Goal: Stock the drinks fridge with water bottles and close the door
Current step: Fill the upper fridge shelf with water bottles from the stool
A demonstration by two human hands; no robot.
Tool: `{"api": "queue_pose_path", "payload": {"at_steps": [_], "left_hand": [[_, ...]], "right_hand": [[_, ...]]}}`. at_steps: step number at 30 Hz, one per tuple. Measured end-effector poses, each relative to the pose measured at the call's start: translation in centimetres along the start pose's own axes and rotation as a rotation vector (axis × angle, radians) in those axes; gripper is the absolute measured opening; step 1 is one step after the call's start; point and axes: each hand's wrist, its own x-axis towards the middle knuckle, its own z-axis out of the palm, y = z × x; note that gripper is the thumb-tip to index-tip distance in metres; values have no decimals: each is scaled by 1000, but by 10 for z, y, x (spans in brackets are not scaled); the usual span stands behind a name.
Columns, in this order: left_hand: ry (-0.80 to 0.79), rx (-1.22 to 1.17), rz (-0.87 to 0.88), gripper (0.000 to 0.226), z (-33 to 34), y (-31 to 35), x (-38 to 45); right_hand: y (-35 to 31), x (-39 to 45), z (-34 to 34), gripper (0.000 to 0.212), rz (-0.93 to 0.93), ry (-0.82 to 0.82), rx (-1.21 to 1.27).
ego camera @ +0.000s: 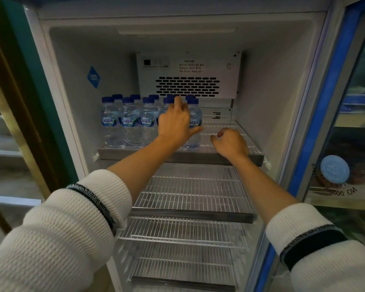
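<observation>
blue-capped bottle (169, 106) behind left hand (174, 123)

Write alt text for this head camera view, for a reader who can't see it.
A person's left hand reaches among blue-capped water bottles on the top shelf of an open drinks fridge. The right hand hovers empty beside them; the wire shelves below hold nothing.

Clear glossy plastic is noted on the water bottles (114, 123) beside the left hand (174, 123). White-coated wire forms the shelf (223, 142) beneath the right hand (230, 142). Sleeves (72, 218) are of ribbed matt knit.
</observation>
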Motion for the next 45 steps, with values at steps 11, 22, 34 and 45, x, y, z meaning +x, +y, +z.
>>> {"api": "queue_pose_path", "payload": {"at_steps": [11,22,34,45], "left_hand": [[25,-72,139,85,65,-67,-112],[-200,-78,173,101,63,-74,-129],[-352,-129,159,105,51,-111,-164],[-525,-112,-184,94,21,-244,-298]], "right_hand": [[-23,-8,6,62,-115,-225,451],[-53,-13,40,76,-17,-56,137],[-69,-57,43,88,-136,216,244],[-150,-182,169,59,-638,-20,161]]}}
